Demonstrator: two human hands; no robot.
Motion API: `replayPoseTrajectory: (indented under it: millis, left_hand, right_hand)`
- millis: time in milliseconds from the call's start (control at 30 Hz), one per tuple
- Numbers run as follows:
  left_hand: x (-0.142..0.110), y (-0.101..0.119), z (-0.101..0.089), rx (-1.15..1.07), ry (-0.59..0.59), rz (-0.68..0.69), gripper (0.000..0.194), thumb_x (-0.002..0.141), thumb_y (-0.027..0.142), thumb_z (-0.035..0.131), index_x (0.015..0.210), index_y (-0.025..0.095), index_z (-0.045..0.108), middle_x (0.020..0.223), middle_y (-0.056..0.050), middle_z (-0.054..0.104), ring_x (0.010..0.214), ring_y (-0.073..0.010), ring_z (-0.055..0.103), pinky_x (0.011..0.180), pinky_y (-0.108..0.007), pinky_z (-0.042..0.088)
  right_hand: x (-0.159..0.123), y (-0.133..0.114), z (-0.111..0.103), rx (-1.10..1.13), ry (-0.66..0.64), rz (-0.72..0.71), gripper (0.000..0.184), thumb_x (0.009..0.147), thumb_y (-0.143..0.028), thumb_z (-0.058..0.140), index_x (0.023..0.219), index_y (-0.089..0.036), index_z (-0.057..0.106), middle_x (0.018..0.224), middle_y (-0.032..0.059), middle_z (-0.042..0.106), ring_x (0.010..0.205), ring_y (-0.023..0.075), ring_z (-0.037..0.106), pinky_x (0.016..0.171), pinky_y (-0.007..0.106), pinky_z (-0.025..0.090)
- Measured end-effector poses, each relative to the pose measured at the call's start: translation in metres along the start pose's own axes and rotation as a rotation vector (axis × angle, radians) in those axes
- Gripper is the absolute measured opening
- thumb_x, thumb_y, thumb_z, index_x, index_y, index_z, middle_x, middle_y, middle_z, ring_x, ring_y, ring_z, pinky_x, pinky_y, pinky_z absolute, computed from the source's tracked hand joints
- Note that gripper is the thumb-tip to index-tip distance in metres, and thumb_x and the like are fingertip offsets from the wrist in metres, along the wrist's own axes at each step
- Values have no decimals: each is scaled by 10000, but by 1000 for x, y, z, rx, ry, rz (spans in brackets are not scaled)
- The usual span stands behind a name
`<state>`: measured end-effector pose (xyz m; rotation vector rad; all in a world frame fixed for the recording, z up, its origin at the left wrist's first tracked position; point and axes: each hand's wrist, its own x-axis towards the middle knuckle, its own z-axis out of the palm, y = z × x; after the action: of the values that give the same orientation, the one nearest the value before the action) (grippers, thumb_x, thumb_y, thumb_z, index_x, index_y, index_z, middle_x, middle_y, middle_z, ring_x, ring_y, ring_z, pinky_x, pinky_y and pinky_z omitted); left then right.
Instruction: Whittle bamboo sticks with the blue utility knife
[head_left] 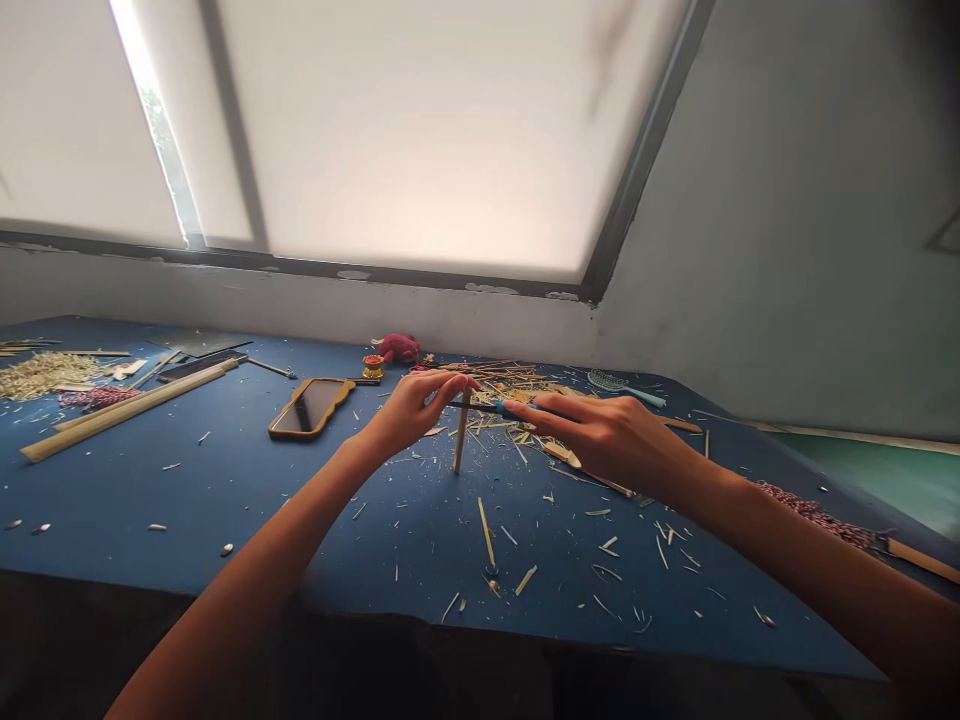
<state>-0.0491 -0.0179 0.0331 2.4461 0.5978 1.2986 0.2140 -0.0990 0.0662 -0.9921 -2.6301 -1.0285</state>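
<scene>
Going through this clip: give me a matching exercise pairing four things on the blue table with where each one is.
Things:
1. Phone in a wavy tan case
2. Pale bamboo stick
3. Slim tool with a blue grip
4. Pink plush toy

Places:
A. Near the wall, at the far edge of the table
B. Held in the right hand
C. Standing on end under the left hand
D. Lying flat, left of both hands

Pairs: 1-D, 2-C, 3-B, 4-A

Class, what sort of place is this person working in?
Probably a bamboo-craft workshop: a blue worktable strewn with pale shavings, a long bamboo strip, and a heap of fine slivers.
</scene>
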Motion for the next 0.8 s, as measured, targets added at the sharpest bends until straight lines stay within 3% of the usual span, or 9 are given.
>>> replayPoseTrajectory:
  millis: [233, 433, 567, 667, 800]
  left_hand:
    - [1, -2, -5, 175, -6, 151, 298, 954, 304, 414, 1094, 224, 664, 1033, -44, 708, 1027, -172, 611, 892, -340, 455]
    - [1, -5, -6, 191, -30, 146, 310, 948, 328, 425, 1157, 243, 638, 1110, -50, 684, 1101, -192, 579, 937, -376, 444]
    - [1, -7, -7, 190, -20, 130, 317, 951, 336, 411, 1135, 237, 649, 1111, -47, 684, 1103, -193, 575, 944, -382, 442]
    - [1, -8, -7, 193, -20, 126, 310, 950, 336, 414, 1127, 241, 651, 1104, -38, 686, 1098, -189, 576, 942, -380, 443]
    - [2, -6, -8, 172, -7, 127, 313, 956, 321, 400, 1090, 226, 666, 1066, -40, 697, 1051, -177, 594, 916, -356, 451]
  right_hand:
    - [10, 11, 1, -17, 112, 31, 688, 850, 11, 406, 1408, -384, 333, 1145, -36, 652, 872, 96, 628, 544, 183, 398]
    - [-3, 1, 39, 201, 177, 138, 636, 873, -25, 417, 1422, -336, 333, 1168, -4, 638, 938, 113, 618, 674, 204, 465]
    - [-10, -13, 61, 278, 159, 139, 553, 905, -83, 427, 1390, -345, 391, 1085, -7, 666, 821, 89, 627, 630, 184, 450]
    - [-6, -12, 59, 242, 183, 144, 546, 903, -65, 406, 1367, -352, 427, 1049, -8, 675, 784, 86, 621, 619, 188, 437]
    - [7, 2, 42, 215, 199, 174, 601, 890, -34, 381, 1377, -386, 406, 1103, -15, 657, 916, 118, 611, 691, 215, 452]
